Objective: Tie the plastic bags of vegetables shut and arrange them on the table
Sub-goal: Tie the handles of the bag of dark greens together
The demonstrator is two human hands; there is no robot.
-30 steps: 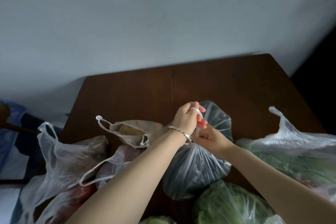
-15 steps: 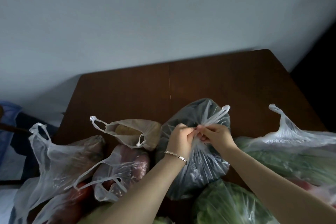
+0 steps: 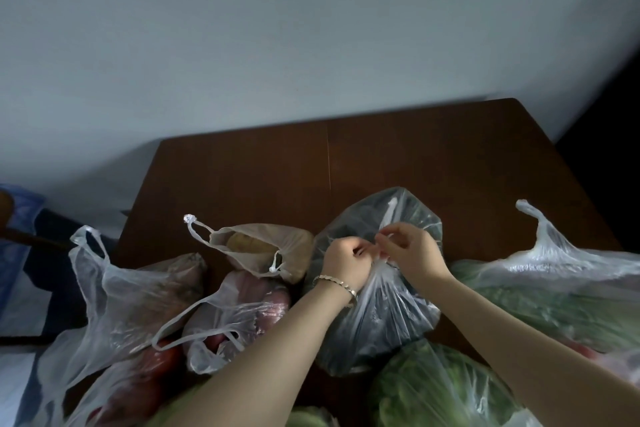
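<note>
Pinching the clear bag's [image 3: 377,308] gathered neck, left hand [image 3: 344,262] and right hand [image 3: 414,253] meet knuckle-to-knuckle.

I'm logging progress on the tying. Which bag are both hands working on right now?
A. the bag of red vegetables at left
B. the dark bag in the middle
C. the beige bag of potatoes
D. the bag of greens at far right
B: the left hand and right hand both pinch the gathered neck of the dark bag.
</note>
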